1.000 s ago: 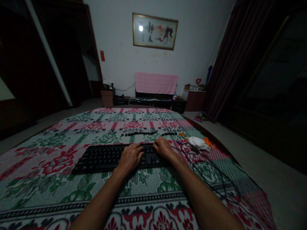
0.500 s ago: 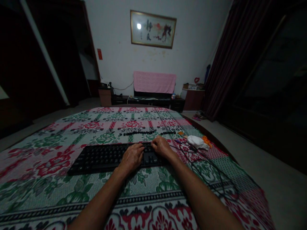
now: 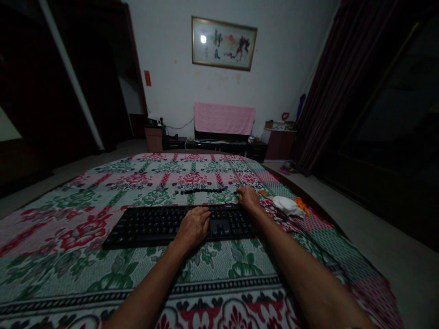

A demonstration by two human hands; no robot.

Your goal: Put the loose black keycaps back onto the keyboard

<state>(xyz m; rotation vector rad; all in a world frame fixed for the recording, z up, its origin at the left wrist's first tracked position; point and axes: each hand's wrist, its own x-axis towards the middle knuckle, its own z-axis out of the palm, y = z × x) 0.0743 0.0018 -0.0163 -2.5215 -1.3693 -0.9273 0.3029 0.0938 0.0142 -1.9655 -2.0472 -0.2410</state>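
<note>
A black keyboard point(image 3: 151, 224) lies across a table covered by a floral cloth point(image 3: 85, 269). My left hand point(image 3: 192, 226) rests on the keys near the keyboard's right half, fingers curled down onto them. Beyond the far right corner of the keyboard, my right hand point(image 3: 248, 197) reaches to a row of loose black keycaps point(image 3: 202, 190) lined up on the cloth. Its fingertips are bent down at the row's right end; whether they hold a keycap is hidden.
A white cloth point(image 3: 287, 205) and an orange item point(image 3: 299, 202) lie to the right of the keyboard near the table's edge. A black cable runs beside my right forearm. A low cabinet with a pink cover point(image 3: 224, 119) stands against the far wall under a framed picture point(image 3: 224, 44).
My right hand left the keyboard's right end and moved forward and right to the row of keycaps. The left hand stayed on the keys.
</note>
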